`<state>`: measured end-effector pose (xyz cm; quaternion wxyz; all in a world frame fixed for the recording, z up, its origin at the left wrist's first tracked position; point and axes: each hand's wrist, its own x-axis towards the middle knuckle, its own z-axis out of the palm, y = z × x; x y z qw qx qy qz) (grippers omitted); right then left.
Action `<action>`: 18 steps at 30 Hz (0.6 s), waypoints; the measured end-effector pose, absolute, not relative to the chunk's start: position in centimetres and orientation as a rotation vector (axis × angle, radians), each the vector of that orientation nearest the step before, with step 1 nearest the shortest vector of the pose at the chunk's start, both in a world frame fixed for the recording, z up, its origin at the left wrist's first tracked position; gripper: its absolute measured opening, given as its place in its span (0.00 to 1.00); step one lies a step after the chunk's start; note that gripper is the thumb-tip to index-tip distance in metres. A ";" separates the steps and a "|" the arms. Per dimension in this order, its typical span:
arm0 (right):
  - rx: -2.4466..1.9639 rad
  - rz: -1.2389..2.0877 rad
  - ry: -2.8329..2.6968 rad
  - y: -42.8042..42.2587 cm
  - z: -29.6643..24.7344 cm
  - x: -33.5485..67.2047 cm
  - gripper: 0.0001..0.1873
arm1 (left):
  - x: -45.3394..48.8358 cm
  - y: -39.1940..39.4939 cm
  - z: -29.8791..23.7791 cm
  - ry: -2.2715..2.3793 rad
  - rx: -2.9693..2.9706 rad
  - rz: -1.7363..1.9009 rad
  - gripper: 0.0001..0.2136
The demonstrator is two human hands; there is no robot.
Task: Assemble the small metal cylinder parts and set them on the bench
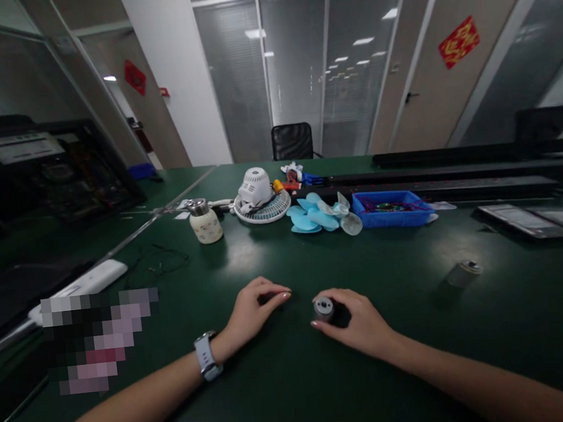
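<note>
My right hand (358,324) rests on the dark green table (301,397) with its fingers curled round a small grey cylindrical part (324,308), its round end facing up. My left hand (254,311) lies beside it, palm down with fingers loosely curled; nothing shows in it. A pale watch (205,356) sits on my left wrist. Another grey cylindrical part (463,273) lies on its side to the right, apart from both hands.
Farther back stand a cream jar (205,222), a white fan grille with motor housing (260,196), light blue fan blades (319,215) and a blue tray (392,209) of small parts. A white bar-shaped item (85,284) lies at left. A black chair (292,141) stands behind.
</note>
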<state>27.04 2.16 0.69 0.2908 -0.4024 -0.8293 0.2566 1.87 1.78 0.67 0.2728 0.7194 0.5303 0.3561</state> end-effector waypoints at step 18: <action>-1.063 0.714 -2.230 2.0 0.8 27.1 0.20 | 1.6 0.5 0.9 1.709 2.293 0.814 0.22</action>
